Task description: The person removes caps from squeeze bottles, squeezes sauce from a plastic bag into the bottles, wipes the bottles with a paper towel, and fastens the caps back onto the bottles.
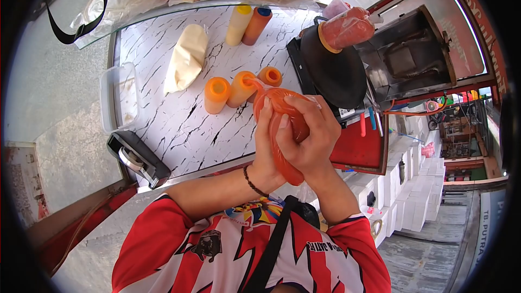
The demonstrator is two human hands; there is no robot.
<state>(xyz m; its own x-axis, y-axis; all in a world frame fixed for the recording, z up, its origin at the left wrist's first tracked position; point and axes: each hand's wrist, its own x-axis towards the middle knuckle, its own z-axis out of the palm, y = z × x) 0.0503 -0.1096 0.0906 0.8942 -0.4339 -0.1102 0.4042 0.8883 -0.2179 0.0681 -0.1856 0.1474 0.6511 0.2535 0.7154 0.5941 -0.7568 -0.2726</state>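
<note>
A clear plastic bag of orange-red sauce [282, 168] is held between my two hands over the table's front part. My left hand [264, 144], with a dark beaded bracelet at its wrist, grips the bag's left side. My right hand [312, 144] wraps round its right side, fingers curled over the top. The bag's narrow end points into the mouth of an orange-topped bottle [239, 91]. One open bottle [217, 95] stands to its left. Another open bottle [269, 76] is to its right, partly hidden by the bag.
On the marble-patterned table [179, 125] lie a cream-coloured bag [187, 57], a yellow-capped bottle [239, 24] and a blue-capped bottle [257, 26]. A tape dispenser [138, 160] and a clear container [120, 97] sit at the left edge. A black round pan [334, 73] stands at the right.
</note>
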